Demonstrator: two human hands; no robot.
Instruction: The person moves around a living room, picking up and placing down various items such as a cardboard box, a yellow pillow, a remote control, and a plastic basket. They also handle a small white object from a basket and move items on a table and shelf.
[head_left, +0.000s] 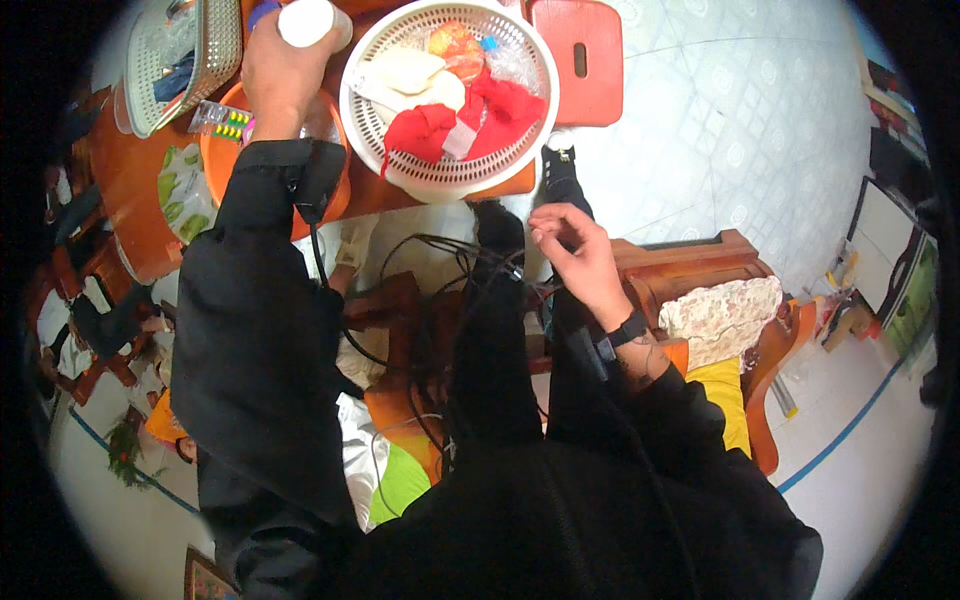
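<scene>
My left hand (283, 79) grips a white round-topped container (306, 23) above an orange plastic basin (217, 161). To its right stands a white perforated plastic basket (450, 184), which holds red cloth (420, 131), cream-coloured items (409, 71), an orange plastic packet (456, 49) and clear plastic. My right hand (574, 247), with a dark band at the wrist, is held in the air over my legs with its fingers loosely curled and nothing in them. A blister pack of yellow-green capsules (231, 125) lies at the basin's rim, left of my left wrist.
A grey perforated basket (221, 52) stands at the upper left. Near it lies a plastic bag with green contents (184, 195) on the wooden table (127, 165). A red plastic stool (600, 75) is at the upper right. Black cables (450, 247) hang before my legs, beside a wooden bench (690, 259).
</scene>
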